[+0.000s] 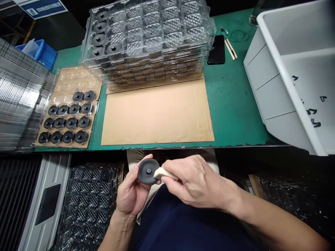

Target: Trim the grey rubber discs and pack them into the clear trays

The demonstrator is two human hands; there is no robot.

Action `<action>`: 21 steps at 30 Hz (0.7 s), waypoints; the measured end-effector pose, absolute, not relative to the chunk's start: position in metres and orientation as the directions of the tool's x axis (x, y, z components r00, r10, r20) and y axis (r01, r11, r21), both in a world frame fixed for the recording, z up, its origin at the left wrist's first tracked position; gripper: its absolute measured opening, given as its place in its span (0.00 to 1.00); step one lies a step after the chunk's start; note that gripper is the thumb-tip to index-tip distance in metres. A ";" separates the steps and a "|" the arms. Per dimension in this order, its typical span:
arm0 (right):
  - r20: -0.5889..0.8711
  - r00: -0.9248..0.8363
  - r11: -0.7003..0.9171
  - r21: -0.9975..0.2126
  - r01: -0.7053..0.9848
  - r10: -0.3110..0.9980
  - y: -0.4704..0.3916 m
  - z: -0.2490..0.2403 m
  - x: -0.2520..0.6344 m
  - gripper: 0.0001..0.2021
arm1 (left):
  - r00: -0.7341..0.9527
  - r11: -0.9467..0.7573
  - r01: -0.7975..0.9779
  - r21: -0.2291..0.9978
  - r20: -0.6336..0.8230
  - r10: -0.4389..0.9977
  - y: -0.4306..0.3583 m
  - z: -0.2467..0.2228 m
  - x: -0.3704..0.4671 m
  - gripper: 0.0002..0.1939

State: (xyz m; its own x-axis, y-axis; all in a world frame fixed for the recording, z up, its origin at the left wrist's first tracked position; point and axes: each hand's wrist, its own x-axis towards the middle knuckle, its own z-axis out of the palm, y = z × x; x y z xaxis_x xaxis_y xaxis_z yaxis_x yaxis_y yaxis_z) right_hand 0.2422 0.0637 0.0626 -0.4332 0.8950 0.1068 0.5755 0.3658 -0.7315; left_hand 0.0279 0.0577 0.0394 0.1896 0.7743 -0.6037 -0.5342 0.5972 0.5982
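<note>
Below green bench [235, 122] edge, we're gripping black disc [148, 172] by rim w/ L hand [132, 191], prob. keeping face accessible; w/ R hand [195, 179] we're pinching cream piece [162, 173] at disc's rt side, prob. for ctrl.

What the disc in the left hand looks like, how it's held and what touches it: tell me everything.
The disc is round, matte and near-black, apparently rubber or plastic, and looks slightly dished. A small knob with a paler ring on its end stands at the middle. The left hand grips it from the left, with its knobbed face towards the camera, off the table. A cream tool in the right hand meets or overlaps its right edge. Its back is hidden.
</note>
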 end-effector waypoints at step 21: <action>0.115 -0.428 0.402 -0.618 0.676 0.897 0.055 0.065 0.238 0.12 | 0.214 0.599 -0.480 0.640 -0.577 0.788 0.059 0.033 0.029 0.19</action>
State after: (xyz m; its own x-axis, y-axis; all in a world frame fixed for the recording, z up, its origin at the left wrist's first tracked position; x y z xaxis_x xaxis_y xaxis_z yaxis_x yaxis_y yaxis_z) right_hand 0.2382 0.0549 0.0654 -0.4277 0.8966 0.1148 0.6759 0.4015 -0.6180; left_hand 0.0290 0.0592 0.0332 0.2144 0.7883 -0.5768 -0.4804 0.5992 0.6404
